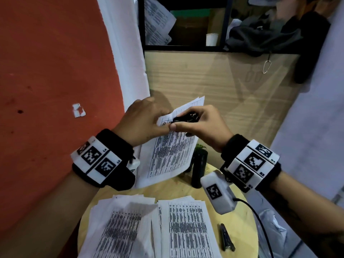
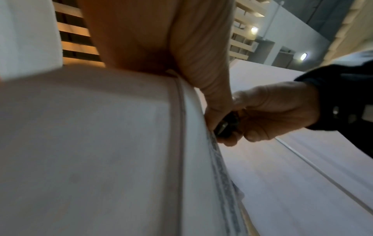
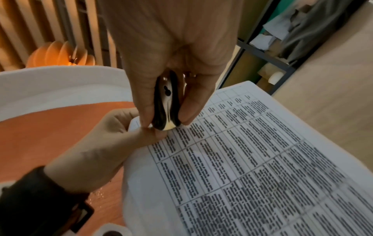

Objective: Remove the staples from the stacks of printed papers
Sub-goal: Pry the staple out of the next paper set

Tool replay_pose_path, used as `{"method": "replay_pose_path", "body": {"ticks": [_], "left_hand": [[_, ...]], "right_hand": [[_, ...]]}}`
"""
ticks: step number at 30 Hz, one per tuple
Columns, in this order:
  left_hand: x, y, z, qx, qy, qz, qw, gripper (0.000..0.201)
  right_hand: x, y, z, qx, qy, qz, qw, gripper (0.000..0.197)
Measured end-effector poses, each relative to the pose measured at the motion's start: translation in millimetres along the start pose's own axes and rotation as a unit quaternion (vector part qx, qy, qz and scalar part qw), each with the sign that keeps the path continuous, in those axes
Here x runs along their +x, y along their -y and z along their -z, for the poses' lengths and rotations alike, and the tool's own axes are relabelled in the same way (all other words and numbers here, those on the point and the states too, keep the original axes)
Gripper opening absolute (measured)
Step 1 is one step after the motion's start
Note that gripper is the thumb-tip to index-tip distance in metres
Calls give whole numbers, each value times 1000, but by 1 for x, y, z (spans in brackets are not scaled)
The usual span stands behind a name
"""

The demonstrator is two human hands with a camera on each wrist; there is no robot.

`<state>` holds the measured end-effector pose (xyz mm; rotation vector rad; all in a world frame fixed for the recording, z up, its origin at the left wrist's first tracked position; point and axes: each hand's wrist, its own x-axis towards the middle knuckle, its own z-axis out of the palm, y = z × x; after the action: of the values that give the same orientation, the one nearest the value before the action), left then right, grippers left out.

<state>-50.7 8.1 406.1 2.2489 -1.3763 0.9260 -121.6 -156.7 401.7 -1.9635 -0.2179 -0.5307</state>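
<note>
Item: stapled sheaf of printed papers (image 1: 171, 151), which we hold up above the round table (image 1: 240, 218), well clear of it. Our left hand (image 1: 141, 121) pinches its top corner, thumb on the printed face. Our right hand (image 1: 202, 123) squeezes a black staple remover (image 1: 184, 117), its tip against that corner beside the left thumb. On the table: two paper stacks (image 1: 188, 229), a dark tool (image 1: 227, 238).

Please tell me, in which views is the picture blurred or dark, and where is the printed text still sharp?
Head view: bright, edges bent by the wide lens; the held paper stack is legible as lines. Left wrist view: dim and motion-blurred, the right hand soft. Right wrist view: sharpest near the staple remover, blurring toward the lower right corner.
</note>
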Motion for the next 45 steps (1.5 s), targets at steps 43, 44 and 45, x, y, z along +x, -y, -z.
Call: {"method": "replay_pose_path", "body": {"ticks": [43,44,45], "left_hand": [[12,-3,-10,-207,138,117,961,26],[11,-2,-11,-200,135,121,963,24],[11,0,-11,-185,134,122,966,21]], "right_hand": [[-3,-29,4,11,-45,95,994,28],[-2,-30,5,6,-57,95,994,28],[-1,-32,9,2,-67,96,993,29]]}}
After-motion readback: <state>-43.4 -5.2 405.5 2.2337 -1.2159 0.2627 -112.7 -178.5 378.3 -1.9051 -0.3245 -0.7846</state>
